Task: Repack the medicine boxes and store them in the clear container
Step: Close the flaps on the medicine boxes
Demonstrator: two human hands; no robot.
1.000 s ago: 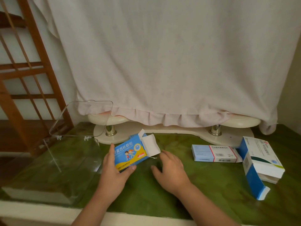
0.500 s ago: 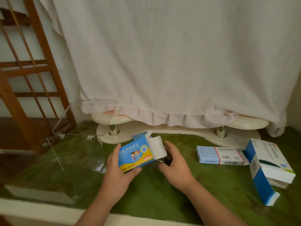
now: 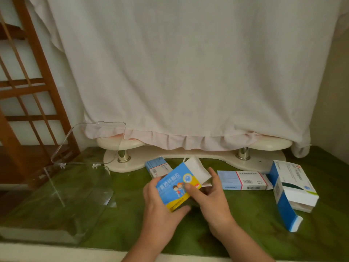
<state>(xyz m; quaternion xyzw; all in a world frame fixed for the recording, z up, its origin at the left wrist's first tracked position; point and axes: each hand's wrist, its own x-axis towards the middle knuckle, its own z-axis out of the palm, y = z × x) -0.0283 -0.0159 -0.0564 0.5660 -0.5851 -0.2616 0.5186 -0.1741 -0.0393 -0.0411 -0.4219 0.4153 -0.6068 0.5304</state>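
Note:
A blue and yellow medicine box (image 3: pixel 174 186) with its white end flap open is held tilted above the green tabletop. My left hand (image 3: pixel 160 207) grips its lower left side. My right hand (image 3: pixel 207 197) touches its right end, thumb on the front face, fingers by the flap. Behind it lies a small pale blue box (image 3: pixel 157 168). A long pale blue and white box (image 3: pixel 242 180) lies to the right. A large white and blue box (image 3: pixel 290 188) stands open at the far right. The clear container (image 3: pixel 62 188) sits at the left, lid raised.
The green marble-patterned table (image 3: pixel 245 224) ends in a pale front edge. A cream stand with metal posts (image 3: pixel 123 157) runs along the back under a hanging white cloth (image 3: pixel 188 72). A wooden lattice frame (image 3: pixel 28 87) stands at the far left.
My left hand has lifted the blue and yellow box off the table and toward me. My right hand has moved up from the table onto the box's open end.

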